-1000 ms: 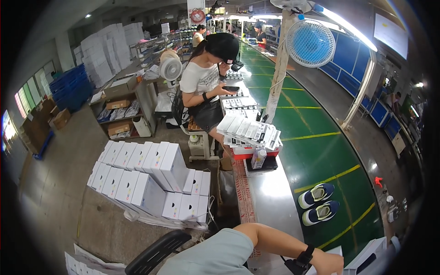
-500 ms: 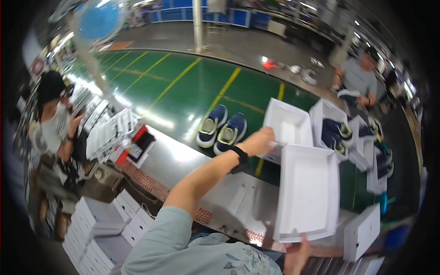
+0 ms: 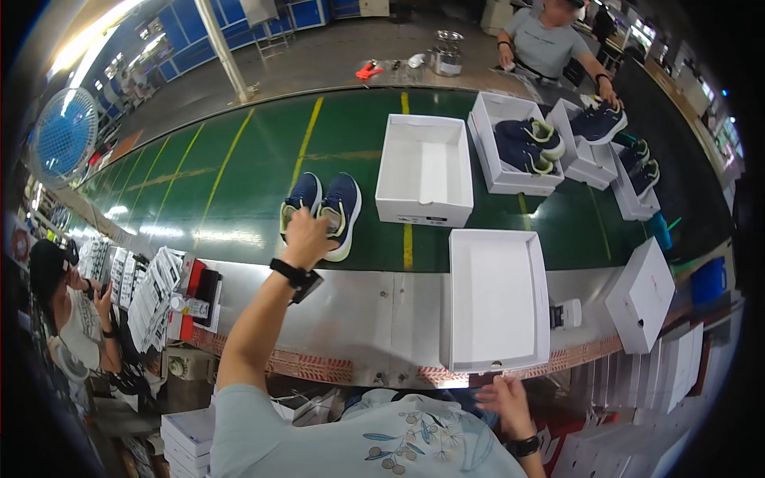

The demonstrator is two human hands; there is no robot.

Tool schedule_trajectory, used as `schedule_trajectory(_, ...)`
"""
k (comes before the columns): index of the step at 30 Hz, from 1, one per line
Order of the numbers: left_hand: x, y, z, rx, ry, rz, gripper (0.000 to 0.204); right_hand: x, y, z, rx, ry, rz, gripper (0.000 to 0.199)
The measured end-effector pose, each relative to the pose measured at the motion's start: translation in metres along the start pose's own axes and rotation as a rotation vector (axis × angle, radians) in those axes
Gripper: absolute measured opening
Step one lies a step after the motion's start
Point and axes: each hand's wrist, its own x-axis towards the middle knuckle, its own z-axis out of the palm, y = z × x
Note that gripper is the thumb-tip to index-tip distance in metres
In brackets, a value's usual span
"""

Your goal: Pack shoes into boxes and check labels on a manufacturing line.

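Observation:
A pair of navy sneakers (image 3: pixel 346 199) with white soles and pale green linings stands upright on the green belt, heels toward me. My left hand (image 3: pixel 309 237) is closed on them at the heels, its fingertips in the shoe openings. To their right sits an open, bare white shoebox (image 3: pixel 426 171). A shallow white shoebox lid (image 3: pixel 498 299) lies hollow side up on the metal ledge, its far end over the belt. My right hand (image 3: pixel 508 406) is at the lid's near edge, fingers apart; whether a fingertip touches it I cannot tell.
More open shoeboxes (image 3: pixel 518 182) with navy sneakers stand farther right. Across the belt a co-worker (image 3: pixel 550 48) handles a shoe. Another person (image 3: pixel 76 311) sits at left beside stacked papers (image 3: pixel 151 299). A closed white box (image 3: pixel 640 295) leans on the ledge at right.
My left hand has gone from the open shoebox leftward to the sneakers and closed on them. The shoebox now stands apart from the lid. My view has turned rightward.

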Motion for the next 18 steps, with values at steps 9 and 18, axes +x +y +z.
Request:
schedule_trajectory(9,0.015,-0.045,0.001,-0.105,-0.328,0.119,0.063,0.072,-0.135,-0.072,-1.273,0.972,-1.034,0.055)
schedule_trajectory(18,0.1,0.012,-0.075,-1.019,-0.076,-0.099,0.065,0.126,-0.121,-0.106,-1.193,0.764,-0.992,0.034)
